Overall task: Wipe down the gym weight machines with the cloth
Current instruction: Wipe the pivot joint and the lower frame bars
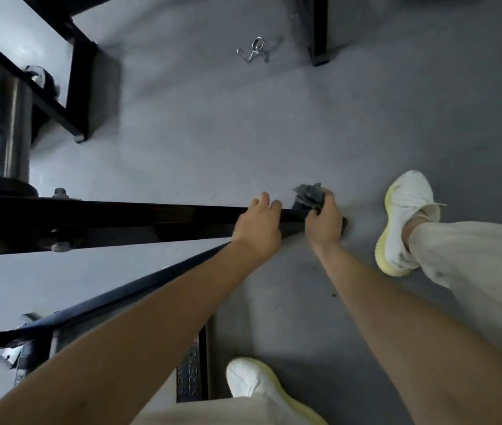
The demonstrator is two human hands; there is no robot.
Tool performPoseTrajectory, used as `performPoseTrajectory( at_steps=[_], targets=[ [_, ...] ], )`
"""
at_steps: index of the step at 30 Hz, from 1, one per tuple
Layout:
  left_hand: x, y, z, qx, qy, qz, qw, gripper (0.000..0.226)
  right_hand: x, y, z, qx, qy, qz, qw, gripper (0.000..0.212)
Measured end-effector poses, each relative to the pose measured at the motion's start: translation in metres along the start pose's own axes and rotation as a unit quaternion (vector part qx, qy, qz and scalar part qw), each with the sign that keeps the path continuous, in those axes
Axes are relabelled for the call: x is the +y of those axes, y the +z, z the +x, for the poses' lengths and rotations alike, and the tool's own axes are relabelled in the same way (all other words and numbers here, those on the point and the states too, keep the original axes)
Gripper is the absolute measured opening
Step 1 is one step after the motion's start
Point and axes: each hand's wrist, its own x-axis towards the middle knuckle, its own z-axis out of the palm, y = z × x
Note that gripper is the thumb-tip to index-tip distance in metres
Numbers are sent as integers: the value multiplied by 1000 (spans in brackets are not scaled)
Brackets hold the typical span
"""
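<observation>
A black steel bar (121, 219) of the weight machine runs from the left edge to the middle of the view, low above the grey floor. My left hand (257, 227) rests on the bar near its right end, fingers curled over the top edge. My right hand (325, 220) grips a crumpled grey cloth (308, 194) and presses it against the very end of the bar. Part of the cloth is hidden under my fingers.
A chrome weight peg (3, 127) stands on the machine at the left. More black frame pieces (75, 72) lie beyond it, and a thin black rail (105, 299) slants below. A metal spring clip (256, 50) lies on the floor. My white shoes (406, 222) stand right of the bar.
</observation>
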Motion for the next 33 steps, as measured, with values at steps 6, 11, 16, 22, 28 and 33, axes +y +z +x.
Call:
performPoseTrajectory(
  at_steps=[6,11,16,22,28,33],
  targets=[
    [11,-15,56,-120,26,241,963,29,23,63,-1,-156,-70,-49,984,55],
    [-13,-4,70,-189,34,244,951,20,44,46,43,-167,-62,-155,972,49],
    [-13,9,76,-200,57,238,949,19,79,45,74,-193,-77,-308,928,50],
    [-16,2,79,-185,53,252,948,13,56,64,33,-135,-165,-229,950,34],
    [-15,1,75,-183,63,246,950,11,64,46,56,-174,-68,-275,943,43],
    [-20,4,81,-172,64,235,954,28,71,42,78,-207,-54,-271,938,37]
  ],
)
